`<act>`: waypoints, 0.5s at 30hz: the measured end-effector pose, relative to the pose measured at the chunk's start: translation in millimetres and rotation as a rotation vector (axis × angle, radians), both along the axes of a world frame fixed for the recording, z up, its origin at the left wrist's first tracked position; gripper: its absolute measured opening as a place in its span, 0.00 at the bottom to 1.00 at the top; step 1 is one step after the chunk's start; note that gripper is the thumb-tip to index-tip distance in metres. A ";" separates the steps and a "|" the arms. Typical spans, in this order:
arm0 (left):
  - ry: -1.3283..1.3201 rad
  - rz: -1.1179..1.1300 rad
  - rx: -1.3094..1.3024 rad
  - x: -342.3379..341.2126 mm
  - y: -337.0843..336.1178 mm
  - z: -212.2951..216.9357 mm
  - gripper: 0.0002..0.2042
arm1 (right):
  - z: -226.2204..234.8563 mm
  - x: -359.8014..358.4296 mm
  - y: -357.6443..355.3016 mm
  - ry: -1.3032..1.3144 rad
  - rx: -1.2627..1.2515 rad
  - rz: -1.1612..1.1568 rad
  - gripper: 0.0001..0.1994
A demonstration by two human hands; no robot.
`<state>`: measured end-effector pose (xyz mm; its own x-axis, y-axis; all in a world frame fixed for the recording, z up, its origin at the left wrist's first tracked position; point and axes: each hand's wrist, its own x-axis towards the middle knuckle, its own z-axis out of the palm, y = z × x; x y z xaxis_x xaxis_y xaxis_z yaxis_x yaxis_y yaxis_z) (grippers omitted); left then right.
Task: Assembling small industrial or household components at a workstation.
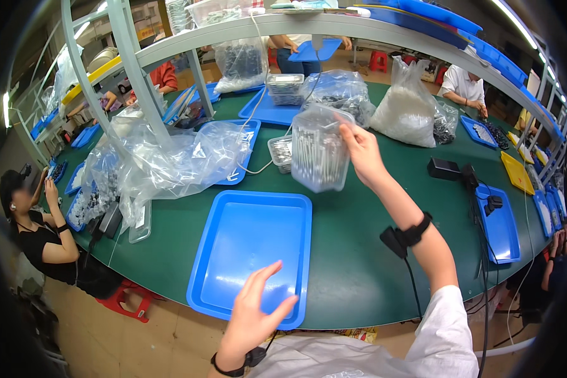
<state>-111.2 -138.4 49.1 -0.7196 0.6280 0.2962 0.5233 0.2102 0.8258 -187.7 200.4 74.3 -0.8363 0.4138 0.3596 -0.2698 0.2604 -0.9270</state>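
Note:
My right hand (361,151) grips a clear plastic box (320,148) filled with thin metal parts and holds it up above the green table (359,252). The box hangs tilted over the far edge of a large empty blue tray (249,252) that lies in front of me. My left hand (253,318) hovers over the tray's near edge with its fingers spread and nothing in it. A black strap with a cable sits on my right wrist (409,234).
Crumpled clear plastic bags (170,157) lie left of the tray. Bags of small parts (404,107) and stacked clear boxes (285,88) stand behind. Another blue tray (499,223) lies at right, with black adapters (444,168) nearby. Other people sit around the table, one at left (38,227).

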 end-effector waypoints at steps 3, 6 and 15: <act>-0.070 -0.017 0.146 7.8 35.6 -2.6 0.36 | 18.8 48.6 -51.8 0.067 -0.437 0.118 0.18; -0.076 -0.019 0.251 17.9 64.7 8.2 0.44 | 29.3 98.2 -72.9 -0.065 -0.555 0.130 0.18; -0.539 -0.136 0.541 60.6 80.8 11.4 0.49 | 71.9 163.0 -104.7 -0.129 -0.004 0.019 0.18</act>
<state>-50.6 -57.6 60.5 -0.7782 0.5892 0.2174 0.0120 -0.3321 0.9432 -24.7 95.7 146.2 -0.8835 0.3985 0.2464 -0.1527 0.2523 -0.9555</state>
